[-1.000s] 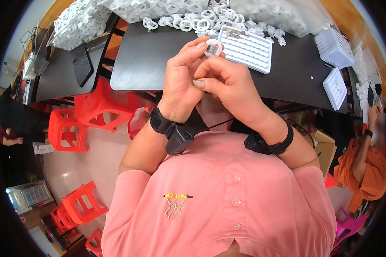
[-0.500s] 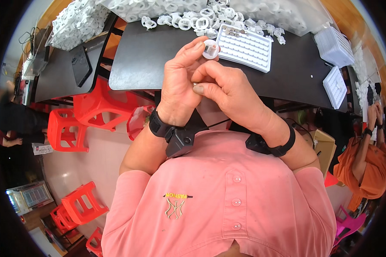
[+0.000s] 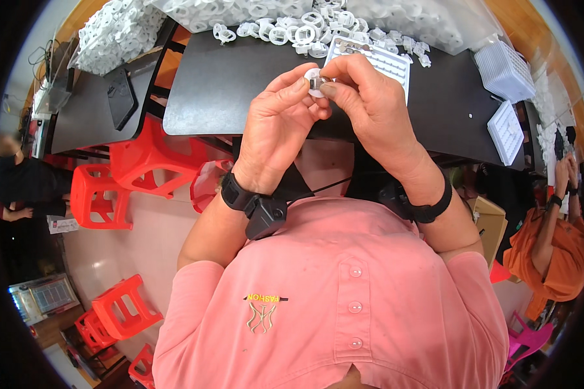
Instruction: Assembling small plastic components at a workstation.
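In front of me, over the near part of the dark table, my left hand (image 3: 272,120) pinches a small round white plastic part (image 3: 313,74) between thumb and fingers. The part has a dark, metallic-looking middle. My right hand (image 3: 376,107) meets it from the right, thumb and forefinger closed at the part's right edge around a small shiny metal piece (image 3: 324,80), mostly hidden by the fingertips. Behind my right hand lies a white compartment tray (image 3: 392,65) with a few round metal discs (image 3: 352,45) at its far end; the hand covers its near portion.
Loose white plastic rings (image 3: 298,31) lie heaped beyond the tray, beside clear bags of more. A stack of white trays (image 3: 505,70) and a single tray (image 3: 506,133) are at the right. A black phone (image 3: 122,97) rests on the left table; red stools (image 3: 100,198) stand below.
My right hand has moved up and away from beside my left palm to the white part. My left hand has tilted the part, and its fingers now curl beneath it.
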Demonstrator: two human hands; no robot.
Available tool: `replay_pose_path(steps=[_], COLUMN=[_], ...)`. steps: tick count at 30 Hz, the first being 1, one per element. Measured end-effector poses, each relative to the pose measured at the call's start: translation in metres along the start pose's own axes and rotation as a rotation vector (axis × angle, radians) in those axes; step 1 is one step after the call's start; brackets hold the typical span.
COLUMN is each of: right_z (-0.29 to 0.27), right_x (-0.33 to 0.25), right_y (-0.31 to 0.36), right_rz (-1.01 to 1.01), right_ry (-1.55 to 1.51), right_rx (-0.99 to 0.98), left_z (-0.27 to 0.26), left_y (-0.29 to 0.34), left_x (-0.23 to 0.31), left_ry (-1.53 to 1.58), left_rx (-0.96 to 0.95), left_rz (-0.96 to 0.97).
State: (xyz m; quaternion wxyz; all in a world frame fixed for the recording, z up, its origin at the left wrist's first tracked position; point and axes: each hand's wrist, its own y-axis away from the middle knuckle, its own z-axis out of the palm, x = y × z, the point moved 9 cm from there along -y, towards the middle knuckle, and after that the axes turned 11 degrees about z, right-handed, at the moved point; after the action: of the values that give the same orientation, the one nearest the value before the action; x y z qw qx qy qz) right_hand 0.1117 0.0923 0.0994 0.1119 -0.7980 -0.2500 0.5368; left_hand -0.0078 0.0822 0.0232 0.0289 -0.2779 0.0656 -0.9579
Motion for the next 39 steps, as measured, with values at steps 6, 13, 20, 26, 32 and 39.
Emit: replay_pose_path(steps=[6,13,20,26,32,39], right_z=[0.007,0.015,0.016,0.016,0.017,0.022], right_x=[0.008,0.023,0.018,0.016,0.018,0.02], right_y=[0.003,0.001,-0.002,-0.004,-0.006,-0.007], right_rz=[0.036,0.248,0.185,0.125,0.099,0.205], right_ry=[-0.205,-0.509,-0.504,-0.501,-0.456,-0.528], right_rx=[-0.019,-0.143,-0.182,-0.238,-0.278,-0.302], left_z=[-0.005,-0.004,-0.004,-0.004,-0.005,-0.007], left_y=[0.002,0.005,0.006,0.007,0.007,0.006], left_x=[0.002,0.004,0.005,0.005,0.005,0.005], left_ry=[-0.01,-0.061,-0.048,-0.04,-0.032,-0.046], left_rx=[0.011,0.006,-0.001,0.003,-0.001,0.017], left_rz=[0.033,0.067,0.074,0.079,0.077,0.092])
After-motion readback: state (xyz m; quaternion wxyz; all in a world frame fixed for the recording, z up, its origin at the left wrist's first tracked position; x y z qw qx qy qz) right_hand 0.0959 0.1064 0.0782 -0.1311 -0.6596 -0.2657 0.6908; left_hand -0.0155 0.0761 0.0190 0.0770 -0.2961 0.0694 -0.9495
